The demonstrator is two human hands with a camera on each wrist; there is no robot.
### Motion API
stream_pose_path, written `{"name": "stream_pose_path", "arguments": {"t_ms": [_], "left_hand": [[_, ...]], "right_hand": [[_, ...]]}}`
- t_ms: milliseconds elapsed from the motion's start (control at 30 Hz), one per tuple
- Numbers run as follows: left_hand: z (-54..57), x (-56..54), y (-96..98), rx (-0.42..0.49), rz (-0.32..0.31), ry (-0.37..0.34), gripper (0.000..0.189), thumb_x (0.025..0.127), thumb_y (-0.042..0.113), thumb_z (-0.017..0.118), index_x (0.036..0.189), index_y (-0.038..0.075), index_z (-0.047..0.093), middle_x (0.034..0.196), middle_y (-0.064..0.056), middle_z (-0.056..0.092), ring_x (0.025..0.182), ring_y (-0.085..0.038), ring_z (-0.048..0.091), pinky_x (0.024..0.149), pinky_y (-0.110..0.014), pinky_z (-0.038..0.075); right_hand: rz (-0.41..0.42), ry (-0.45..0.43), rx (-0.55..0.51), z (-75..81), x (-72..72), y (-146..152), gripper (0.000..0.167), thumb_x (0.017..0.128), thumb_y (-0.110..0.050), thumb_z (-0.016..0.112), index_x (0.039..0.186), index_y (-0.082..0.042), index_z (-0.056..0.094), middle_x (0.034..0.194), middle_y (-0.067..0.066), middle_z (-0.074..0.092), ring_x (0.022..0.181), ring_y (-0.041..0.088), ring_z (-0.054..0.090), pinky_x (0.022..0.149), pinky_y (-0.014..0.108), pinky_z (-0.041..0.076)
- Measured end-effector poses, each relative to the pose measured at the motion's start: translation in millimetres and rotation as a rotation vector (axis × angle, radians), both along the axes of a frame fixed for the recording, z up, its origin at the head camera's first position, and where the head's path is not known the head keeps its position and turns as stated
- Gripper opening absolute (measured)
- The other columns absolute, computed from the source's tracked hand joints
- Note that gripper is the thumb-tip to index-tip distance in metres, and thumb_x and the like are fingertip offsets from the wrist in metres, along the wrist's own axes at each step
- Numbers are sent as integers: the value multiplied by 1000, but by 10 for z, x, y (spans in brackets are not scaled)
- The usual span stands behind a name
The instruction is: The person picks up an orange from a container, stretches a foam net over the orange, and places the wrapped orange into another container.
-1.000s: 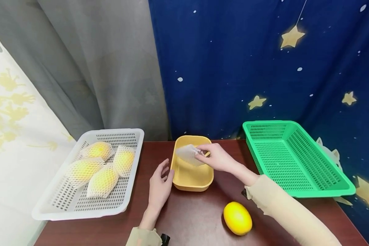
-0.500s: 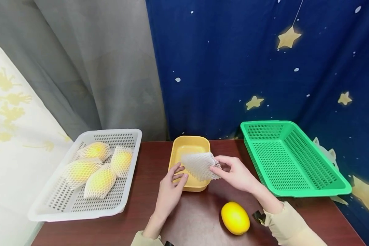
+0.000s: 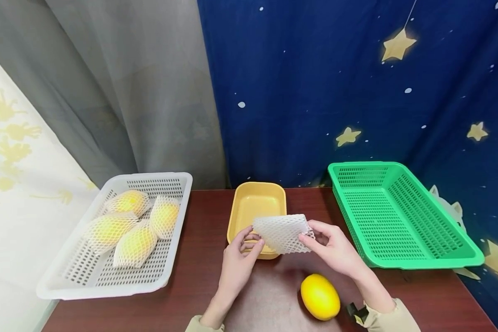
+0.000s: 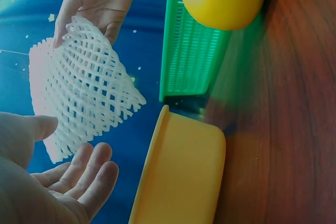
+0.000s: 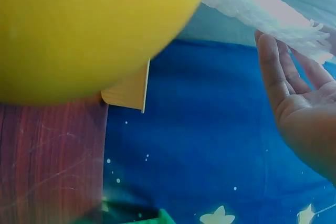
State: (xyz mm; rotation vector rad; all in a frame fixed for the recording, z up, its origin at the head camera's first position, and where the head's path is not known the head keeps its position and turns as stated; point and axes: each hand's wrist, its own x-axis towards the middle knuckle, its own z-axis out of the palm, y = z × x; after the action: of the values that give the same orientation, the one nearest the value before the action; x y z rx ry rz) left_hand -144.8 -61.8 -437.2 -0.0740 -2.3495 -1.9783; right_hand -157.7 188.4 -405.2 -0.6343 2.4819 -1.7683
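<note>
A white foam fruit net is held flat above the front part of a yellow bin. My right hand pinches the net's right end between thumb and fingers. At the other end my left hand has its thumb and fingers spread around the net's edge; in the left wrist view a gap shows between the thumb and fingers. A smooth yellow oval fruit lies bare on the table below the right hand, and looms large in the right wrist view.
To the left stands a white basket containing several yellow fruits in foam nets. A green basket sits at the right. Curtains hang behind the dark red table.
My right hand has drawn the foam net out of the yellow bin, toward me and to the right. My left hand has moved right, up to the net's left end.
</note>
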Motion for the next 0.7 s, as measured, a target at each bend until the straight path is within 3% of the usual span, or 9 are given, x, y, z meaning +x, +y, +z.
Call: {"name": "stream_pose_path", "arguments": {"t_ms": [100,333,567,700], "left_hand": [[-9,-2,23,39,10,-30,40,97,18,76,131,0,66,110,-16,74,89,-5,73,78,-17,59],[-26,-3,45,100,26,-59,22,95,18,79,108,3,70,103,-17,78,87,-12,75,74,-18,57],[-44,-18,55,131,61,-36,18,95,12,77,100,-3,67,101,-19,79,82,-2,72,76,-16,59],[-56,-20,59,127,64,-28,18,96,10,75,100,-5,65,100,-21,79,79,-2,71,76,-21,62]], "right_hand": [[-3,9,-14,-11,30,6,21,103,-6,65,122,2,69,106,21,72,87,5,72,77,22,63],[27,-7,-24,6,89,0,23,103,-6,65,124,2,68,106,18,72,88,5,72,77,22,63],[206,14,-117,-33,77,55,24,104,1,58,126,10,63,111,-16,73,96,2,71,81,22,62],[312,-11,-213,-54,50,67,29,111,-1,41,130,7,62,119,-20,73,105,0,71,89,22,61]]}}
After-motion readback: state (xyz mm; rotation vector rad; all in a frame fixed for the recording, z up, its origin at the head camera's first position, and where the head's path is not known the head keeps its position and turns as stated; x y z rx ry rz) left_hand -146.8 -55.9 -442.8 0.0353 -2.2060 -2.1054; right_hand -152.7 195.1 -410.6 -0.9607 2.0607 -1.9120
